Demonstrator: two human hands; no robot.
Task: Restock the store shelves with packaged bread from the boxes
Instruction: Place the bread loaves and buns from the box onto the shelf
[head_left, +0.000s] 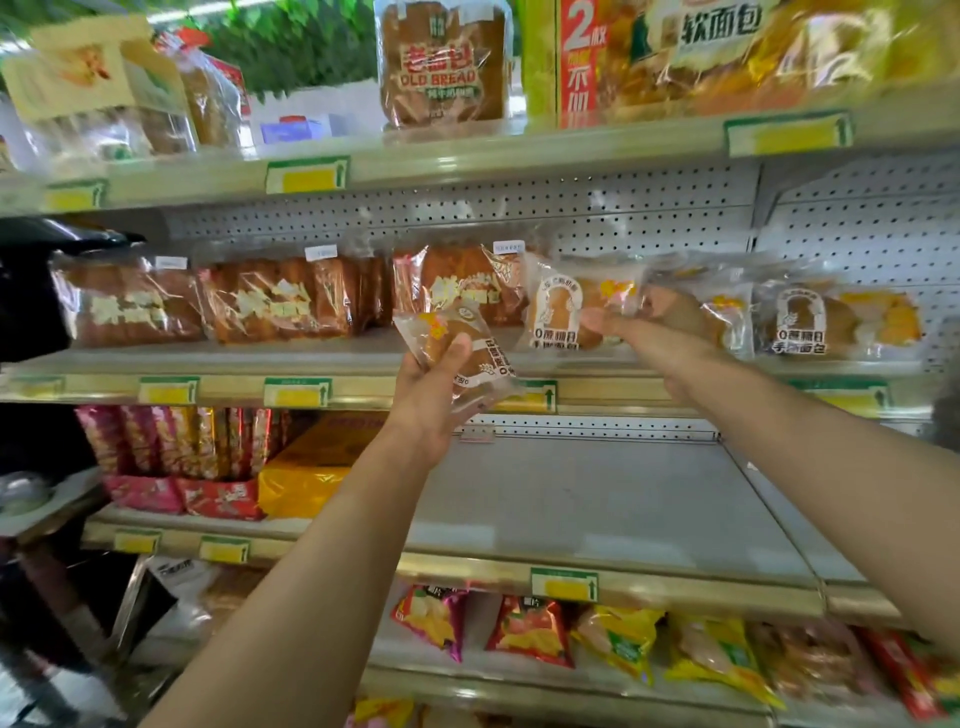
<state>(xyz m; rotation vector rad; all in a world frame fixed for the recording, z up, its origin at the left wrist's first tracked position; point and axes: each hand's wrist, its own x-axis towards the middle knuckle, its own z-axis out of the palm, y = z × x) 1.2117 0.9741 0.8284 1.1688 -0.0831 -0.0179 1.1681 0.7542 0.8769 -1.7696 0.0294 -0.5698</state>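
- A store shelving unit (519, 374) with a white perforated back panel is seen; yellow price tags (297, 393) are fixed along its shelf edges.
- A wide bare stretch of the shelf below (597, 509) is seen under both forearms.
- Three large brown loaves in clear bags (270, 301) are lined up on the left of the middle shelf.
- A white-labelled packaged bread (558, 312) is stood on the middle shelf, just beside the right hand.
- A small packaged bun (457, 348) is grasped by the left hand (431, 395), thumb across its front, and held in front of the middle shelf edge.
- Another clear bread packet (722, 317) on the middle shelf is reached by the right hand (660, 322); its fingers are curled on the packet.
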